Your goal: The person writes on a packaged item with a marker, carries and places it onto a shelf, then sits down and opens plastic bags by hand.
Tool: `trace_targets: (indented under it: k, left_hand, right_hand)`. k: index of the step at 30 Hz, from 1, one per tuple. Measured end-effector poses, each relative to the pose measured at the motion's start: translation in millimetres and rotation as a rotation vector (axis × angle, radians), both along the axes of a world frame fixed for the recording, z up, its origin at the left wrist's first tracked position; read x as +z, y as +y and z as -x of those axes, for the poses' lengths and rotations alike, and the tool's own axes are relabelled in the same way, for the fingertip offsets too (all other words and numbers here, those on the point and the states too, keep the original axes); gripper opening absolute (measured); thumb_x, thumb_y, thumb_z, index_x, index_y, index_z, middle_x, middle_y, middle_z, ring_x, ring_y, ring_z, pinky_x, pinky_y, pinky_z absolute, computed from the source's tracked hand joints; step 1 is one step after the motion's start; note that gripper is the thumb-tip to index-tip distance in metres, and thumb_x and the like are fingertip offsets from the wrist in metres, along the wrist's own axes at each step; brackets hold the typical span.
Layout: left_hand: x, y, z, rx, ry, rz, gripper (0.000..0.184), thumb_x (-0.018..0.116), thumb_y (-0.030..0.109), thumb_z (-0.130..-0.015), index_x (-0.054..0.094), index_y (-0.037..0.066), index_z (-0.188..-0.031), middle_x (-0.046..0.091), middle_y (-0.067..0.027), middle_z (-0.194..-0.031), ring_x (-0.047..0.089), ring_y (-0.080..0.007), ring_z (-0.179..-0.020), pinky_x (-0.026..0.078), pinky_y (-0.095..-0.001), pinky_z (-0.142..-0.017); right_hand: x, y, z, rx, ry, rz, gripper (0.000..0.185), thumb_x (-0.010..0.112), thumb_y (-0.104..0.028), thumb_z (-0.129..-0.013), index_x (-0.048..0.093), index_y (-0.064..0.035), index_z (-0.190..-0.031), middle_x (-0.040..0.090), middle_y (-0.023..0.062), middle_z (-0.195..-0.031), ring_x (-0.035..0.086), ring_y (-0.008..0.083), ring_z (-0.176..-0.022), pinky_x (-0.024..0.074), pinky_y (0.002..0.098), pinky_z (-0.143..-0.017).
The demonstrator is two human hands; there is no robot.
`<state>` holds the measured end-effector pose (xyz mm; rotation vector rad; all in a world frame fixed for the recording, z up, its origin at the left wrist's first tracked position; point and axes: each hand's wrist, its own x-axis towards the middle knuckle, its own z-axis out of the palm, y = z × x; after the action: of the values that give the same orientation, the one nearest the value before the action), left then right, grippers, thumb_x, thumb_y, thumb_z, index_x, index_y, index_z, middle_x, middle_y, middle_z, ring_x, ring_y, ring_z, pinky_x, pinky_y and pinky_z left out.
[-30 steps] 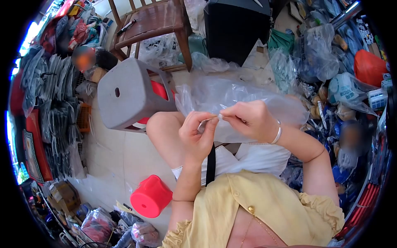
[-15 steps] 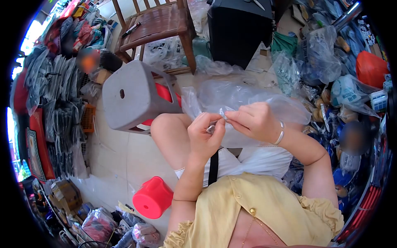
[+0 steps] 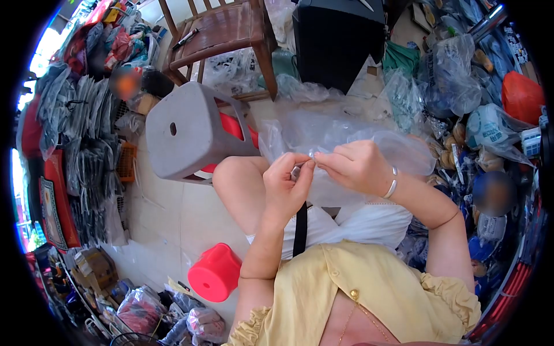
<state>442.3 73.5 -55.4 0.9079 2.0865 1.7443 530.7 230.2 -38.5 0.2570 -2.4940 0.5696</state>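
Observation:
My left hand (image 3: 287,183) is closed, its thumb and forefinger pinched together above my lap. A small silvery piece (image 3: 295,172) shows in its curled fingers, too small to name. My right hand (image 3: 355,166) meets it from the right, thumb and fingertips pinched. Between the two sets of fingertips a tiny shiny bit (image 3: 312,154) glints; I cannot make out its kind. A large clear plastic bag (image 3: 398,151) spreads over my knees, beneath and beyond both hands.
A grey plastic stool (image 3: 187,130) stands by my left knee, with a wooden chair (image 3: 222,40) behind it. A small red stool (image 3: 214,273) is on the floor at left. Ahead stands a black box (image 3: 337,43). Bagged goods (image 3: 453,75) crowd the right side.
The view has shifted slightly, moving the surroundings a little to the right. Both hands stay pinched together at nearly the same place; less of the shiny bit shows between the fingertips.

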Motion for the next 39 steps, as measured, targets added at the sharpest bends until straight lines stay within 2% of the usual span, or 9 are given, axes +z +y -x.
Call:
trace_targets:
  k: [2,19,21,24,30,34,36,37,39]
  left_hand:
    - [0.0,-0.5,2.8,-0.001,-0.007,0.022,0.005,0.065,0.004,-0.079,0.062,-0.001,-0.080,0.058,-0.0077,-0.067,0.052,-0.0129,-0.058,0.041,-0.0249,-0.052]
    - [-1.8,3.4,2.9,0.018,-0.097,-0.068,0.006,0.064,0.003,-0.081,0.062,-0.002,-0.082,0.059,-0.0045,-0.072,0.051,-0.0081,-0.063,0.040,-0.0212,-0.055]
    - [2.1,2.2,6.8,0.048,-0.134,-0.064,0.007,0.064,0.005,-0.082,0.062,-0.002,-0.083,0.059,-0.0033,-0.072,0.051,-0.0073,-0.064,0.040,-0.0208,-0.055]
    - [0.3,2.1,16.6,0.097,-0.203,-0.060,0.010,0.065,0.008,-0.084,0.062,-0.001,-0.087,0.059,-0.0006,-0.073,0.050,-0.0058,-0.066,0.039,-0.0197,-0.056]
    - [35.6,8.5,25.2,0.298,-0.334,0.214,0.014,0.065,0.015,-0.086,0.062,0.003,-0.092,0.057,0.0037,-0.077,0.047,-0.0032,-0.067,0.035,-0.0164,-0.058]
    - [-11.8,3.6,65.9,0.169,-0.131,-0.188,0.012,0.062,0.015,-0.089,0.061,0.003,-0.092,0.059,0.0021,-0.079,0.050,-0.0043,-0.071,0.039,-0.0179,-0.063]
    - [-14.1,6.9,73.2,0.172,-0.098,-0.262,0.012,0.062,0.014,-0.089,0.060,0.002,-0.092,0.060,0.0010,-0.080,0.051,-0.0049,-0.073,0.040,-0.0180,-0.066]
    - [-14.4,9.0,74.2,0.172,-0.099,-0.289,0.012,0.061,0.013,-0.089,0.060,0.002,-0.091,0.061,0.0000,-0.081,0.052,-0.0051,-0.074,0.040,-0.0178,-0.067]
    - [-13.0,14.6,72.0,0.176,-0.105,-0.301,0.012,0.062,0.013,-0.088,0.060,0.002,-0.090,0.060,0.0002,-0.080,0.051,-0.0051,-0.074,0.039,-0.0179,-0.068]
  right_hand:
    - [0.4,0.1,-0.7,-0.029,0.015,0.014,0.020,0.070,-0.009,-0.069,0.063,-0.0086,-0.089,0.051,0.0011,-0.057,0.051,0.0168,-0.046,0.0384,0.0286,-0.041]
    - [5.3,6.6,3.4,-0.023,0.095,-0.004,0.019,0.069,-0.014,-0.069,0.062,-0.0097,-0.085,0.050,0.0010,-0.058,0.053,0.0184,-0.049,0.0407,0.0294,-0.044]
    - [7.1,13.2,3.6,-0.048,-0.027,0.221,0.019,0.070,-0.016,-0.068,0.063,-0.0097,-0.085,0.053,0.0024,-0.061,0.054,0.0217,-0.053,0.0423,0.0318,-0.049]
    - [10.1,30.4,2.0,-0.079,-0.116,0.282,0.021,0.075,-0.015,-0.067,0.066,-0.0091,-0.084,0.054,0.0037,-0.062,0.053,0.0201,-0.057,0.0402,0.0314,-0.053]
    - [9.6,65.5,-5.4,-0.163,-0.268,0.173,0.017,0.071,-0.019,-0.068,0.064,-0.0083,-0.080,0.058,0.0057,-0.070,0.056,0.0215,-0.068,0.0427,0.0352,-0.068]
    - [9.7,87.4,-9.3,-0.225,-0.410,0.363,0.017,0.070,-0.018,-0.068,0.064,-0.0082,-0.081,0.057,0.0048,-0.069,0.056,0.0226,-0.070,0.0422,0.0366,-0.073]
    - [16.8,84.4,-6.1,-0.433,0.046,0.026,0.022,0.070,-0.019,-0.069,0.063,-0.0079,-0.088,0.058,0.0070,-0.078,0.056,0.0246,-0.078,0.0425,0.0392,-0.074]
    - [14.9,78.8,-9.9,-0.439,0.052,0.029,0.022,0.070,-0.019,-0.069,0.063,-0.0079,-0.088,0.058,0.0070,-0.078,0.056,0.0246,-0.078,0.0425,0.0392,-0.074]
    - [2.8,54.9,-24.7,-0.076,-0.084,0.215,0.038,0.072,-0.024,-0.068,0.061,-0.0073,-0.101,0.057,0.0106,-0.091,0.053,0.0266,-0.091,0.0416,0.0396,-0.081]
